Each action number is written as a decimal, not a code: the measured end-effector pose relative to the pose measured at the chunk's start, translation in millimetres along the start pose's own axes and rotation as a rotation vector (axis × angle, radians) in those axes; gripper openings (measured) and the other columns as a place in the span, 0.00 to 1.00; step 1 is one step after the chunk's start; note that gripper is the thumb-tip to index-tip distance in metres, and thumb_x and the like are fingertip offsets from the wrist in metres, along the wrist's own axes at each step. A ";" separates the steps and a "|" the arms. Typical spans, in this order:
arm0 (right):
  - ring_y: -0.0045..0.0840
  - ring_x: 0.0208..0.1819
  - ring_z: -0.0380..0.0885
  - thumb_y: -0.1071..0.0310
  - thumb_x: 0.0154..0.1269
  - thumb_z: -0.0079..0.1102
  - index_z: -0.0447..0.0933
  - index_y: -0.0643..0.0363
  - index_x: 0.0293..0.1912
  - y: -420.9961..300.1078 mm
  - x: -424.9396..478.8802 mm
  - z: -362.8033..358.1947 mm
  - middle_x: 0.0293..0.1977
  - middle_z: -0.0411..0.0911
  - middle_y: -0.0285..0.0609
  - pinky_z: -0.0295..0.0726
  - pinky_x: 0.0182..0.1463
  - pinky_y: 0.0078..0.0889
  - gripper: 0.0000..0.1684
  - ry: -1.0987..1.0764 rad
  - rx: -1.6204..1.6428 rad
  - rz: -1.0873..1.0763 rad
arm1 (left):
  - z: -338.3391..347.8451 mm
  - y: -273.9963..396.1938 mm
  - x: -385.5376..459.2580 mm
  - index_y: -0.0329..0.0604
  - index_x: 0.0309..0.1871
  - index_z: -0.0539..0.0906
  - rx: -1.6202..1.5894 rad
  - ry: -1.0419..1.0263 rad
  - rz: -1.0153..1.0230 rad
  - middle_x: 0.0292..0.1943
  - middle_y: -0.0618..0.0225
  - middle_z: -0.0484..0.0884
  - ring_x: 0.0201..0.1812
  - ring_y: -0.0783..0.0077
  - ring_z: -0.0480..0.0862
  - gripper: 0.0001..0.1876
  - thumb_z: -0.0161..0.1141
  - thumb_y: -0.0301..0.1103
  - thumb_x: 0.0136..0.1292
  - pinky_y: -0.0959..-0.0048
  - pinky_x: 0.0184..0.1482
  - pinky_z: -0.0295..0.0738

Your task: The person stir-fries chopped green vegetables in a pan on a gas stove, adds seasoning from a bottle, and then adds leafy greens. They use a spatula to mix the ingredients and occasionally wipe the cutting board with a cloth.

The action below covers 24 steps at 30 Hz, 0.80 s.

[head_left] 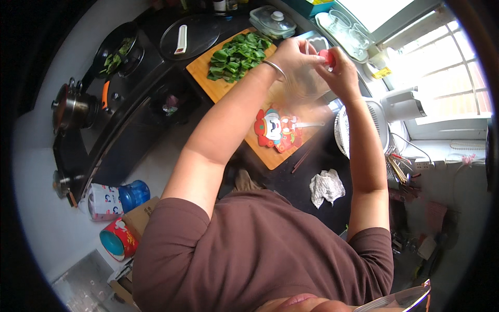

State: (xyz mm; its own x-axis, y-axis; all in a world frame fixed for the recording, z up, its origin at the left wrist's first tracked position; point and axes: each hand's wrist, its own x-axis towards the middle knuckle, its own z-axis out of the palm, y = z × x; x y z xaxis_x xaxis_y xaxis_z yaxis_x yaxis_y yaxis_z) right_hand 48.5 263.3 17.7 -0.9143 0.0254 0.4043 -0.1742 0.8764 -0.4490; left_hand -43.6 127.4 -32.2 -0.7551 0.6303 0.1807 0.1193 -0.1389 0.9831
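My left hand (298, 54), with a bangle at the wrist, and my right hand (342, 73) are raised close together over the far right side of the wooden cutting board (202, 70). A small red piece that looks like a cap (326, 57) sits between their fingertips, gripped by my right hand. Below them hangs a see-through container or bag (308, 84), seemingly held by my left hand; its exact form is blurred. Chopped leafy greens (239, 56) are heaped on the board. Nearer me lies a red cartoon-shaped mat (275, 130) with a pale-handled utensil (310, 124) across it.
A wok (117, 50) with some greens and a lidded pot (76, 107) stand on the stove at left. A glass lid (189, 37) lies behind the board. Chopsticks (300, 161) and a crumpled cloth (327, 187) lie nearer me. At right are a white basket (376, 121) and an electric kettle (401, 103).
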 end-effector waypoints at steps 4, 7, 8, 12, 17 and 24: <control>0.36 0.30 0.77 0.62 0.41 0.70 0.72 0.58 0.35 -56.2 16.1 3.9 0.28 0.75 0.45 0.75 0.32 0.32 0.21 0.019 0.052 -0.254 | -39.1 72.7 -47.9 0.38 0.37 0.78 0.366 0.108 0.033 0.31 0.66 0.79 0.32 0.76 0.78 0.25 0.76 0.41 0.37 0.79 0.37 0.75; 0.34 0.29 0.77 0.67 0.38 0.71 0.72 0.59 0.35 -105.2 24.4 33.3 0.28 0.75 0.43 0.76 0.32 0.30 0.21 0.003 0.177 -0.376 | -73.5 98.0 -92.8 0.39 0.34 0.78 0.664 0.285 0.017 0.30 0.63 0.81 0.32 0.73 0.80 0.25 0.75 0.43 0.33 0.76 0.37 0.75; 0.34 0.29 0.77 0.68 0.38 0.71 0.72 0.59 0.35 -122.1 24.9 44.4 0.28 0.75 0.43 0.76 0.32 0.30 0.21 -0.040 0.237 -0.386 | -86.6 102.3 -109.5 0.38 0.32 0.78 0.711 0.302 -0.003 0.30 0.62 0.81 0.32 0.71 0.80 0.23 0.74 0.41 0.34 0.75 0.36 0.75; 0.32 0.30 0.76 0.74 0.38 0.67 0.72 0.61 0.39 -191.9 13.9 95.6 0.30 0.73 0.44 0.76 0.33 0.29 0.23 -0.266 0.487 -0.472 | -127.7 108.9 -201.4 0.40 0.28 0.75 0.982 0.561 0.208 0.27 0.60 0.76 0.30 0.57 0.78 0.14 0.68 0.31 0.36 0.69 0.31 0.74; 0.24 0.26 0.71 0.68 0.53 0.64 0.72 0.62 0.43 -247.5 -17.4 165.4 0.27 0.71 0.39 0.71 0.29 0.24 0.18 -0.475 0.671 -0.415 | -191.1 84.9 -346.5 0.40 0.28 0.75 0.987 0.807 0.091 0.28 0.60 0.75 0.29 0.59 0.78 0.14 0.67 0.27 0.37 0.71 0.32 0.73; 0.19 0.28 0.72 0.67 0.65 0.50 0.73 0.64 0.37 -305.2 -44.7 412.7 0.27 0.74 0.36 0.72 0.30 0.20 0.09 -0.727 1.094 0.617 | -307.1 10.2 -499.2 0.40 0.29 0.73 1.113 1.007 -0.369 0.28 0.58 0.74 0.30 0.53 0.76 0.16 0.68 0.29 0.36 0.63 0.31 0.73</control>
State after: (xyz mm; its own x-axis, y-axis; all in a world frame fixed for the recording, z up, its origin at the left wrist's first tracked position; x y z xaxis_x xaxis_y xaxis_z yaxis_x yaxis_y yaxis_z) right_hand -8.4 -203.8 -192.2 -0.8674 -0.2807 -0.4108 0.4254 0.0098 -0.9050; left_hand 136.5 -423.2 -121.5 -0.9024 -0.3216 0.2869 -0.1067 0.8117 0.5743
